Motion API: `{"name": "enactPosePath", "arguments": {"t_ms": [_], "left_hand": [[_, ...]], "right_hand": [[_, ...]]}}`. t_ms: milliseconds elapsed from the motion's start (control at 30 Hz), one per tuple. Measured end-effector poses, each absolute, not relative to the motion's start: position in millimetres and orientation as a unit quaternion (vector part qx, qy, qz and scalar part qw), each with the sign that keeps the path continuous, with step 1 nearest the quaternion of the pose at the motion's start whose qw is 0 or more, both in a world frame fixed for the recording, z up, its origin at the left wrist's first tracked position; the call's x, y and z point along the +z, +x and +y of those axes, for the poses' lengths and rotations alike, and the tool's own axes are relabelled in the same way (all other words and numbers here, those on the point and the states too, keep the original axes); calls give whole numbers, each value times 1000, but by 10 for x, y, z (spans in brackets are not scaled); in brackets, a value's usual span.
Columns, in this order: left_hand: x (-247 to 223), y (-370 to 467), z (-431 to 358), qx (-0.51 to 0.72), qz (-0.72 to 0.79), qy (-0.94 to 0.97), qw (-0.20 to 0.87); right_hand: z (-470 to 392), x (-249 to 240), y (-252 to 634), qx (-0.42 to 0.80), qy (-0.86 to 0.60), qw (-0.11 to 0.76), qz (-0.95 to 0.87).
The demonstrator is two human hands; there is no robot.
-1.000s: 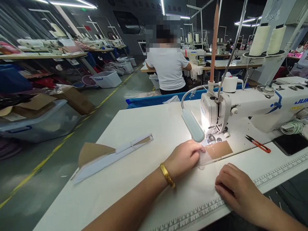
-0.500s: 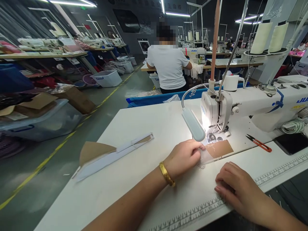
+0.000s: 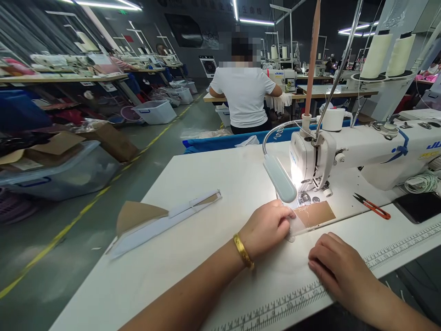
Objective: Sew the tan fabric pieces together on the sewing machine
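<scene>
My left hand [image 3: 268, 226], with a gold bangle at the wrist, has its thumb and fingers closed at the left end of a clear plastic piece [image 3: 296, 222]. That piece lies beside a flat brown piece [image 3: 319, 214] on the sewing machine's bed, in front of the needle area. Just nearer to me, my right hand [image 3: 339, 264] rests on the tabletop by a printed ruler strip [image 3: 292, 298], fingers curled in. Nothing shows in it, though its palm is hidden. The lit white sewing machine [image 3: 347, 149] stands beyond both hands.
Orange-handled thread snips [image 3: 374, 206] and a black phone [image 3: 413, 207] lie to the right. Folded white-and-brown card [image 3: 165, 225] lies on the left of the table. A grey-green lamp [image 3: 279, 178] hangs close above my left hand. Ahead, a person in a white shirt [image 3: 243, 96] sits.
The whole view has shifted slightly, moving things a little to the right. Both hands keep nearly the same places, and the brown piece has not visibly moved on the bed.
</scene>
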State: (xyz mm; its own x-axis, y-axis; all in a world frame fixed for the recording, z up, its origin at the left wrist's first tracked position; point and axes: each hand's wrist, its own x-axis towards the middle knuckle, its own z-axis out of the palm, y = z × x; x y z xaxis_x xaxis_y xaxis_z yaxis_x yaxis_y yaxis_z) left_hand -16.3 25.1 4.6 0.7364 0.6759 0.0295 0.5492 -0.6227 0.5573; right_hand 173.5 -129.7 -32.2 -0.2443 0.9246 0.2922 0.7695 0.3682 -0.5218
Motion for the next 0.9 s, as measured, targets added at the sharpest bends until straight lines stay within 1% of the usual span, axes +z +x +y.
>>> {"name": "enactPosePath", "arguments": {"t_ms": [167,300,367,533,733,900], "left_hand": [[64,-160,237,120,329,909,226],[117,-176,204,176,329,921,112],[121,-177,180,185,305,931,79],[41,-139,131,149,234,956,98],[-20,-121,115,148,226,956,111],[-30,-123,93,135,229,959,94]], "right_hand": [[-1300,-346,1733,134,-549,288,-773],[-1298,-354,1738,131,-545,297,-773],[-1298,-349,1739,130,-544,298,-773],[-1297,-342,1738,125,-542,300,-775],[-1292,-383,1738,135,-547,304,-769],[-1289,-387,1742,152,-549,306,-763]]}}
